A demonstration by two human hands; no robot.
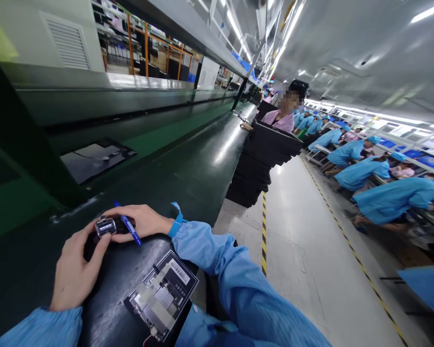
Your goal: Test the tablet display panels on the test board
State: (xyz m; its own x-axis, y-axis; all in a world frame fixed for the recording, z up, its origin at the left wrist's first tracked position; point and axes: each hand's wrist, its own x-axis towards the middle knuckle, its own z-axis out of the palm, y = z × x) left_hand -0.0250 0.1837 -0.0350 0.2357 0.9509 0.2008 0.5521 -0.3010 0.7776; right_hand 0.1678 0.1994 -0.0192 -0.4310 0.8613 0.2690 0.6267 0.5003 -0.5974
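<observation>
My left hand [75, 267] rests on the dark green workbench [188, 178], its fingers curled up against a small silver and black device [106, 225]. My right hand [141, 221] lies over the same device from the far side, fingers closed, with a blue pen [129, 229] held between them. Both arms wear blue sleeves, and a blue strap [176, 222] circles my right wrist. An opened tablet-like device [161, 294] with exposed boards and a barcode label lies face down just below my hands at the bench's near edge.
A flat dark panel with a cable [96, 159] lies on the green conveyor [21, 197] at left. Stacked black trays [264, 154] stand beside the bench, a seated person behind them. Several workers in blue coats [386, 197] sit at right across an aisle with yellow-black floor tape [264, 231].
</observation>
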